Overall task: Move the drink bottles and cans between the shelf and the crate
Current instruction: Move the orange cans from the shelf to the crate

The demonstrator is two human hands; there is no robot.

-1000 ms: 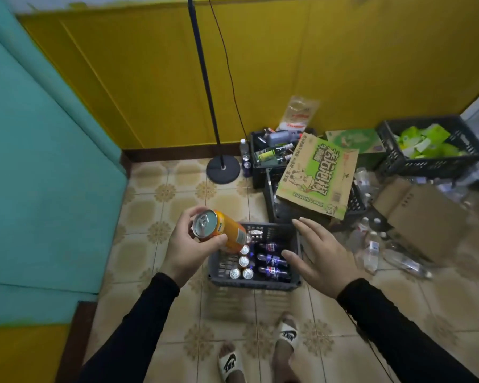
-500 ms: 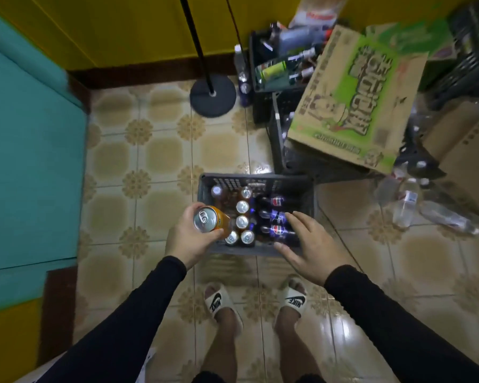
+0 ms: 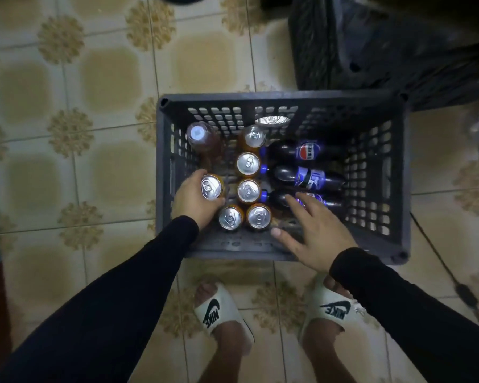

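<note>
A grey plastic crate (image 3: 376, 111) stands on the tiled floor right below me. My left hand (image 3: 194, 201) grips an orange can (image 3: 211, 186) upright inside the crate's left side, next to several more orange cans (image 3: 249, 164). A brown bottle with a white cap (image 3: 202, 139) stands at the crate's far left. Three dark cola bottles (image 3: 307, 176) lie on their sides in the middle. My right hand (image 3: 313, 230) hovers with fingers spread over the nearest cola bottle and the crate's near wall, holding nothing.
A dark crate (image 3: 371, 51) covered by something black sits just beyond, at the upper right. A black cable (image 3: 448, 272) runs across the floor on the right. My feet in white slippers (image 3: 219, 310) stand close to the crate's near side.
The view has dropped close over the crate. My left hand has lowered the orange can into the crate's left side. My right hand has moved over the cola bottles.
</note>
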